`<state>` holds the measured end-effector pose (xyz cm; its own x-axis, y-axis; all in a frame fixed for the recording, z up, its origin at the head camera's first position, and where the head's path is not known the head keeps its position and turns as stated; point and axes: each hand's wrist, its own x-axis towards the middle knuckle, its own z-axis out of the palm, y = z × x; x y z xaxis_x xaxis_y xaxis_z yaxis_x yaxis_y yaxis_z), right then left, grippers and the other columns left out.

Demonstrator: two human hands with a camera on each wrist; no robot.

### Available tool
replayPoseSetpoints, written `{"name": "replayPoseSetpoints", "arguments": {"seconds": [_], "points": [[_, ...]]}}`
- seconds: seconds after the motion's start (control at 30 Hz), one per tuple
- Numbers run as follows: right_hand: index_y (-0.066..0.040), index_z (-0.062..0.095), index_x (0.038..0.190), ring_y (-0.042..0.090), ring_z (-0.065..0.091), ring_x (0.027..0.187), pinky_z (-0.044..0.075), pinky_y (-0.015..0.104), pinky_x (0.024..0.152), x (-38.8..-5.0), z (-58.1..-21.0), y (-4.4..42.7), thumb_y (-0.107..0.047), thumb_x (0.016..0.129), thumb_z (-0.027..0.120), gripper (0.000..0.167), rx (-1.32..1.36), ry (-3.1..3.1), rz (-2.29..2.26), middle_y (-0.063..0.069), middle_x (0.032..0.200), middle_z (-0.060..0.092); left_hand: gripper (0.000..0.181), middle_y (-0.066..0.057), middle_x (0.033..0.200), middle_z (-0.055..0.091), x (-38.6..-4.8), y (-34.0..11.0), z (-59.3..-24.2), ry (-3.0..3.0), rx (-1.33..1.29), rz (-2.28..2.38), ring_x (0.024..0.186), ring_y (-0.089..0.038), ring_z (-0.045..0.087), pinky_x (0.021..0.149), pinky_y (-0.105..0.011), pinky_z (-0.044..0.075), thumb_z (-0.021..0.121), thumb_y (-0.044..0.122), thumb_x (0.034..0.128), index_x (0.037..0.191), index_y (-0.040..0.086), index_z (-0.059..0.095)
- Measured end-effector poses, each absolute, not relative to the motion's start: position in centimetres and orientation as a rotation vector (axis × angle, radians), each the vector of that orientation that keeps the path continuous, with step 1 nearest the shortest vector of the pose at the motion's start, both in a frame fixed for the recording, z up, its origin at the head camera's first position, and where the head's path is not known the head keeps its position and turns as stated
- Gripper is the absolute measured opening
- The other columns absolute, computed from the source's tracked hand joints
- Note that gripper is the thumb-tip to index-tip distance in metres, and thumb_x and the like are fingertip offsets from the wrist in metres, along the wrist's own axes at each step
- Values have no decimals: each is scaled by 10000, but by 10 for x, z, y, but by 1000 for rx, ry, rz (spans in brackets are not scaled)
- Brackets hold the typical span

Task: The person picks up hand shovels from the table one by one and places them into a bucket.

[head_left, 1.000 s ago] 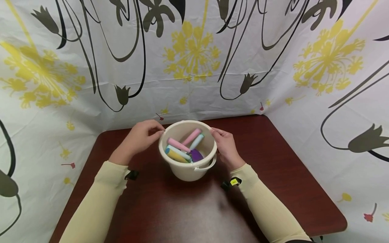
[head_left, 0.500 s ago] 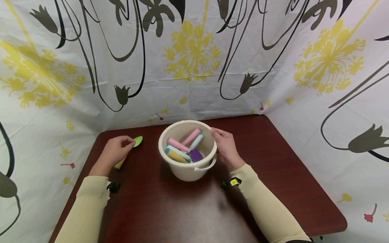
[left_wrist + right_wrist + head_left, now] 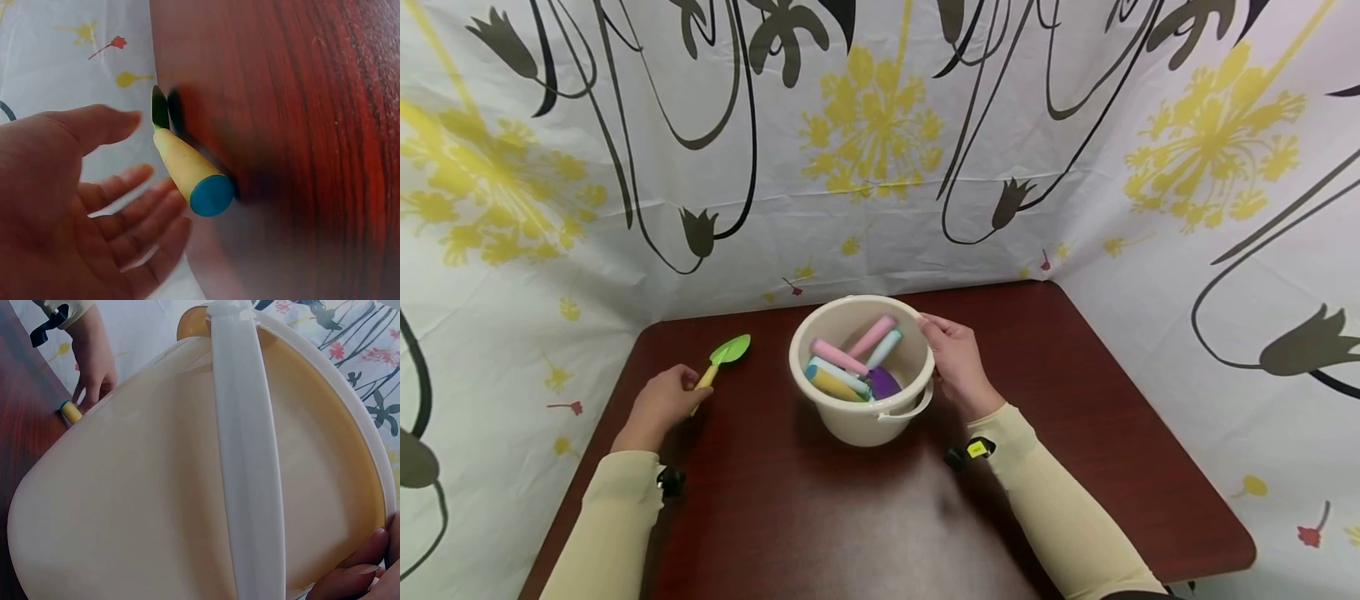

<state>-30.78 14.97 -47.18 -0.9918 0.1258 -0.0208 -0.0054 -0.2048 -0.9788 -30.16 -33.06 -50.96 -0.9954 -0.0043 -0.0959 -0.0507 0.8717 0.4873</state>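
A small trowel with a green blade and yellow handle lies on the left side of the table. In the left wrist view its handle shows a blue end. My left hand is beside that handle, thumb spread away from it and fingertips close to its side; whether they touch is unclear. With my right hand I pinch the rim of a cream bucket at its right side. Inside are several pink, light blue and yellow handles and a purple piece; their lower parts are hidden.
The dark red wooden table has rounded corners. A white patterned curtain hangs behind it and along both sides. The bucket's white handle hangs down at the front right.
My left hand has left the bucket's rim and moved left and nearer to me, down to the trowel's handle, uncovering the green blade. The right hand and bucket have stayed put.
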Motion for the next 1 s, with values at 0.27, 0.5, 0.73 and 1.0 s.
{"name": "replayPoseSetpoints", "arguments": {"seconds": [0.27, 0.5, 0.73, 1.0], "points": [[-32, 782, 1337, 192, 769, 721, 551, 238, 492, -308, -473, 150, -241, 1082, 726, 334, -143, -1929, 2374, 175, 1021, 811, 537, -292, 1165, 675, -302, -336, -520, 2890, -85, 714, 908, -364, 647, 817, -536, 545, 763, 270, 1039, 1348, -130, 580], [-26, 780, 1338, 189, 764, 703, 548, 239, 487, -308, -473, 150, -241, 1084, 724, 338, -127, -1910, 2386, 182, 1009, 810, 469, -319, 1180, 666, -304, -336, -521, 2900, -74, 716, 911, -374, 640, 831, -547, 549, 773, 202, 1026, 1298, -144, 611], [-25, 782, 1333, 141, 702, 597, 467, 211, 425, -308, -472, 150, -225, 1081, 722, 327, -121, -1907, 2390, 171, 955, 802, 461, -324, 1184, 667, -303, -338, -521, 2895, -84, 704, 915, -377, 642, 828, -542, 553, 781, 192, 1018, 1289, -146, 620], [-21, 782, 1330, 151, 723, 628, 487, 215, 433, -307, -472, 150, -223, 1078, 725, 328, -129, -1911, 2381, 183, 976, 804, 450, -319, 1158, 677, -303, -340, -524, 2909, -84, 713, 902, -375, 653, 819, -548, 562, 784, 180, 1015, 1280, -151, 633]]}}
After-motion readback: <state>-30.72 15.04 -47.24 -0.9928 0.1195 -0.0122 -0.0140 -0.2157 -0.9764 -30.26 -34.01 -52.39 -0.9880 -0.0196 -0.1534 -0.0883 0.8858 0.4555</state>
